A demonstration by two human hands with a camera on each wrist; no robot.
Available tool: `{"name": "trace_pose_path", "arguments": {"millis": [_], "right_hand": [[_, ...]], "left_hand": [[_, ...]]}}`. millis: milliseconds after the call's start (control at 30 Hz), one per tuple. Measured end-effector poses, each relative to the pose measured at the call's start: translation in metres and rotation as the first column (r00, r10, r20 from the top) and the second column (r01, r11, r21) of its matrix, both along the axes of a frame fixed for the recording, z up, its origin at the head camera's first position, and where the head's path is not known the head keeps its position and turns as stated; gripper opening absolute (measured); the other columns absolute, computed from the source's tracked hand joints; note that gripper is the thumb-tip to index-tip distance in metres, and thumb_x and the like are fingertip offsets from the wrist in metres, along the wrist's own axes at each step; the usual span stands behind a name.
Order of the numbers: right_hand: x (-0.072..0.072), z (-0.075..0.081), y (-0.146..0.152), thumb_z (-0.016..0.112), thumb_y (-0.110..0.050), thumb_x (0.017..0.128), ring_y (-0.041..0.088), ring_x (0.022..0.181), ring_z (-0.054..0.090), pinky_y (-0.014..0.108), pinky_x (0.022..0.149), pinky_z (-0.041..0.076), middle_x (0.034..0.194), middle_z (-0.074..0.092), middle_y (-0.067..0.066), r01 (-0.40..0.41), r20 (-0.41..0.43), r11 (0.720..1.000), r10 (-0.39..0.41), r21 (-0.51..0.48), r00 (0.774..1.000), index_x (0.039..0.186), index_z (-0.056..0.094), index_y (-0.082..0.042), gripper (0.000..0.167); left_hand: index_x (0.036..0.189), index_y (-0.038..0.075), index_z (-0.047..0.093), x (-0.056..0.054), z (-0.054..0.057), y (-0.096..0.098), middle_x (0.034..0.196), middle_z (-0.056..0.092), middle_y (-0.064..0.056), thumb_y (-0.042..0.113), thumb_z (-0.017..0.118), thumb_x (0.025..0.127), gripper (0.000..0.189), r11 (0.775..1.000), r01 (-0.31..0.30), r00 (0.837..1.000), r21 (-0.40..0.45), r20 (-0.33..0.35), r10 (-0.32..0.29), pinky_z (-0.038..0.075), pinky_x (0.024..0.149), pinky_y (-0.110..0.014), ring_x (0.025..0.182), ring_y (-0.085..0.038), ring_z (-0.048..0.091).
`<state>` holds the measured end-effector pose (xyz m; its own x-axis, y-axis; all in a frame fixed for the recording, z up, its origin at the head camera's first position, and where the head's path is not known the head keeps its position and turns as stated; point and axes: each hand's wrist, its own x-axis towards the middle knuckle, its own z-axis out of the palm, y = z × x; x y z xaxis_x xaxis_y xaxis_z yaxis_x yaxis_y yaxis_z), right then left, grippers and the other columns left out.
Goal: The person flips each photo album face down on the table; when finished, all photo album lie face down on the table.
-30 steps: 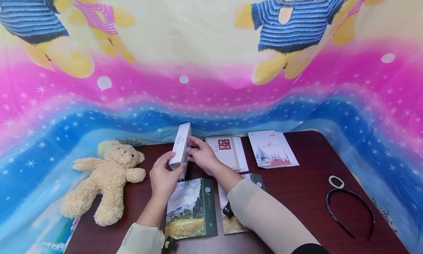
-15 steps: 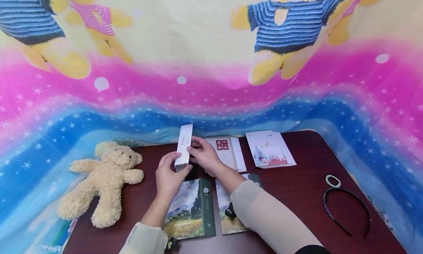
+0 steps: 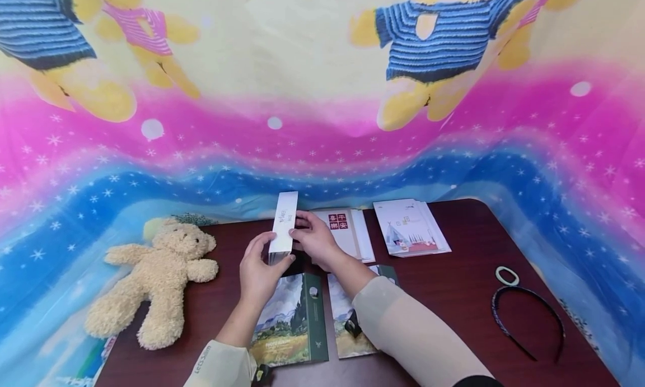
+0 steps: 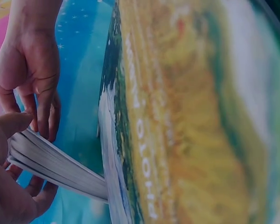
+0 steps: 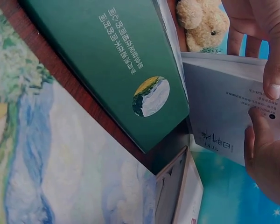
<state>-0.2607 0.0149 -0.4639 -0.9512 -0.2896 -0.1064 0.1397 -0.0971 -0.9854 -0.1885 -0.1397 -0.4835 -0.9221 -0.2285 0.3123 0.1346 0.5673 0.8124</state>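
Observation:
A white book [image 3: 284,219] with lettering stands tilted on edge, spine uppermost, toward the back of the table. My left hand [image 3: 259,272] grips its near end, thumb on the right cover and fingers on the left. Its thick pages [image 4: 56,163] show between thumb and fingers in the left wrist view. On the far side my right hand [image 3: 317,238] holds the right cover near the spine. Printed characters mark that white cover in the right wrist view, where the right hand's fingers [image 5: 259,128] rest against it. Closest below is a photo album [image 3: 282,325] with a landscape painting and green spine.
A second painted album [image 3: 347,325] lies partly under the right forearm. Behind are a beige stack of cards or booklets [image 3: 340,244] and a white illustrated stack [image 3: 410,230]. A teddy bear [image 3: 161,280] lies left; a headband [image 3: 529,297] and a pale ring [image 3: 506,275] lie right.
The white book has turned slightly in both hands and shifted a little right and nearer, so its spine now faces up more. The view has panned slightly; other things stay put.

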Motion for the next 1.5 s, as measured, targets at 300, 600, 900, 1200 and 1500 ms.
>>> {"name": "trace_pose_path", "arguments": {"millis": [300,600,900,1200,1500], "right_hand": [[-0.001,-0.01,0.004,0.063,-0.006,0.099,0.031,0.12,0.063,0.045,0.092,0.059,0.143,0.054,0.016,0.016,0.017,1.0,-0.016,0.007,1.0,0.153,0.047,-0.008,0.056],[-0.003,-0.015,0.004,0.061,-0.002,0.098,0.03,0.116,0.063,0.043,0.089,0.06,0.142,0.054,0.019,0.03,0.039,0.999,-0.029,-0.018,0.999,0.152,0.047,-0.005,0.057],[-0.005,-0.025,0.005,0.06,0.0,0.097,0.028,0.114,0.064,0.042,0.089,0.06,0.14,0.057,0.019,0.006,0.052,1.0,-0.005,-0.015,0.999,0.151,0.049,-0.002,0.054],[-0.004,-0.032,0.002,0.06,0.002,0.097,0.027,0.109,0.066,0.041,0.086,0.061,0.137,0.058,0.018,-0.005,0.072,1.0,0.005,-0.001,0.997,0.149,0.051,-0.002,0.053],[-0.004,-0.037,-0.002,0.061,0.003,0.096,0.026,0.107,0.067,0.042,0.086,0.061,0.134,0.061,0.017,-0.009,0.098,0.999,0.005,0.039,0.995,0.149,0.052,-0.001,0.053]], "left_hand": [[0.139,0.013,0.063,0.001,-0.003,-0.002,0.146,0.056,-0.006,0.017,0.092,0.08,0.065,0.996,0.083,0.995,0.038,0.05,-0.085,0.053,0.102,-0.053,0.125,-0.035,0.061],[0.139,0.011,0.063,0.001,-0.005,-0.006,0.141,0.06,-0.011,0.017,0.089,0.084,0.061,0.994,0.102,0.993,0.035,0.05,-0.104,0.055,0.1,-0.05,0.12,-0.037,0.066],[0.134,0.012,0.07,0.001,-0.01,-0.011,0.141,0.063,-0.007,0.015,0.086,0.087,0.05,0.994,0.105,0.993,-0.035,0.052,-0.103,0.058,0.095,-0.048,0.117,-0.032,0.067],[0.129,0.012,0.073,0.001,-0.013,-0.017,0.137,0.066,-0.007,0.013,0.086,0.086,0.046,0.989,0.107,0.994,-0.099,0.041,-0.104,0.059,0.092,-0.048,0.115,-0.029,0.067],[0.127,0.01,0.074,0.001,-0.009,-0.022,0.133,0.068,-0.007,0.012,0.088,0.084,0.045,0.98,0.129,0.989,-0.152,0.088,-0.117,0.059,0.092,-0.045,0.118,-0.027,0.066]]}}
